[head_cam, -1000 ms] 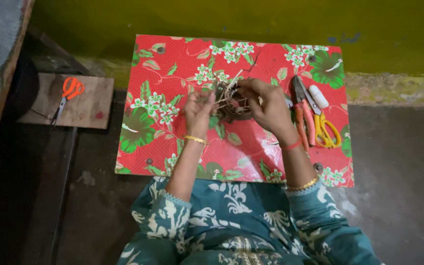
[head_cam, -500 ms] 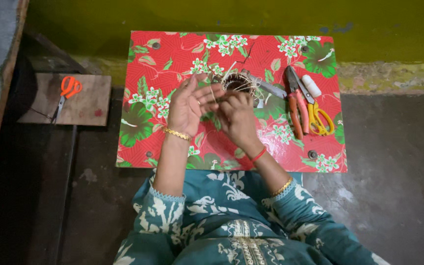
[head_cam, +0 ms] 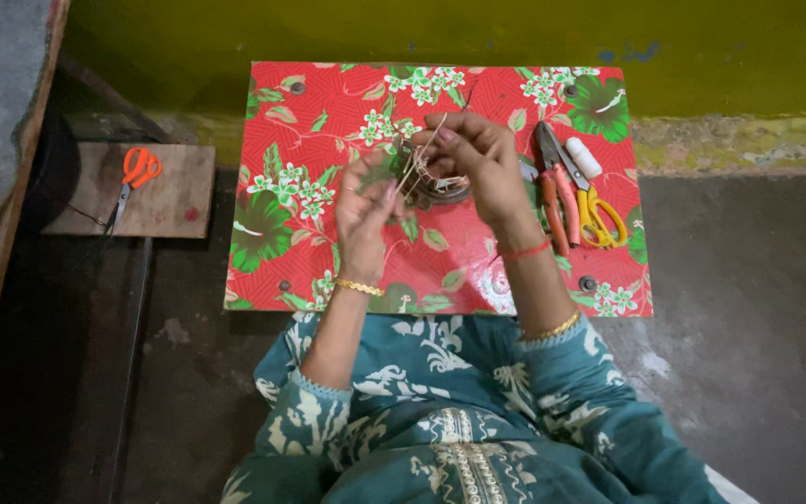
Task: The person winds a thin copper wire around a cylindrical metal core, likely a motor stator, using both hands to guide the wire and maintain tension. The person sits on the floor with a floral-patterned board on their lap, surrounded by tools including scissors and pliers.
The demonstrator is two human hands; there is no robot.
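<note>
Left hand: your left hand (head_cam: pixel 366 201) is raised over the middle of the table, fingers loosely curled, fingertips pinching a thin pale cord (head_cam: pixel 419 154) where it meets the bundle.
Right hand: your right hand (head_cam: pixel 478 154) is just beside the left, fingers bent and pressed together on the upper end of the same cord, near the bundle's top.
Cord: it runs taut and slanting between your two hands, its top end rising past your right fingertips.
Bundle: a small tangled coil of pale cord and dark wire (head_cam: pixel 438 185) sits between and just under your hands; you cannot tell whether it rests on the table or is lifted.
Table: a low table (head_cam: pixel 319 112) covered in red cloth printed with green leaves and white flowers, set against a yellow-green wall (head_cam: pixel 403 28).
Tools at your right: pink-handled pliers (head_cam: pixel 557 182), yellow-handled scissors (head_cam: pixel 602 213) and a small white cylinder (head_cam: pixel 583 157) lie side by side near the table's right edge, apart from your hands.
At your left: orange-handled scissors (head_cam: pixel 134 177) lie on a wooden board (head_cam: pixel 179 191) on the floor, well apart from the table's things.
Wrists: a gold bangle on your left, a red thread and a gold bangle on your right.
</note>
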